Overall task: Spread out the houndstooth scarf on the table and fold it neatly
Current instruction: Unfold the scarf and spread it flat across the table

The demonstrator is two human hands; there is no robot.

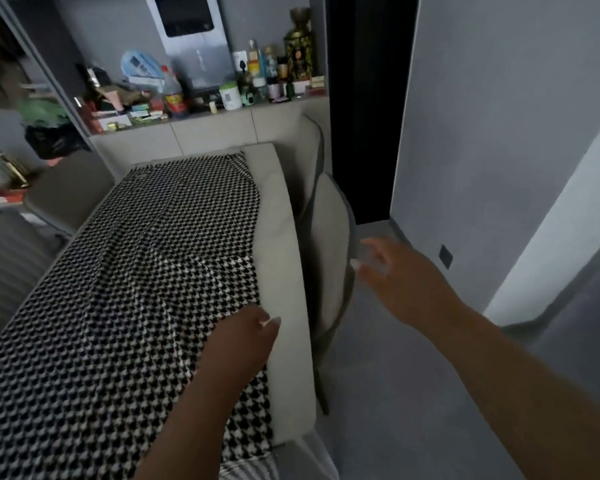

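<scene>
The black-and-white houndstooth scarf (136, 271) lies spread along a long beige table (284, 306), running from the near edge to the far end, with some wrinkles in the middle. My left hand (243, 344) rests on the scarf's right edge near the table's side; whether its fingers pinch the cloth is hidden. My right hand (395, 271) hangs in the air to the right of the table, over the floor, fingers loosely spread and blurred, holding nothing.
Two grey-beige chairs (329, 244) stand against the table's right side. A shelf (205, 116) beyond the far end is crowded with bottles and jars. Another chair (66, 195) stands at the left. Grey floor (413, 393) and a wall lie to the right.
</scene>
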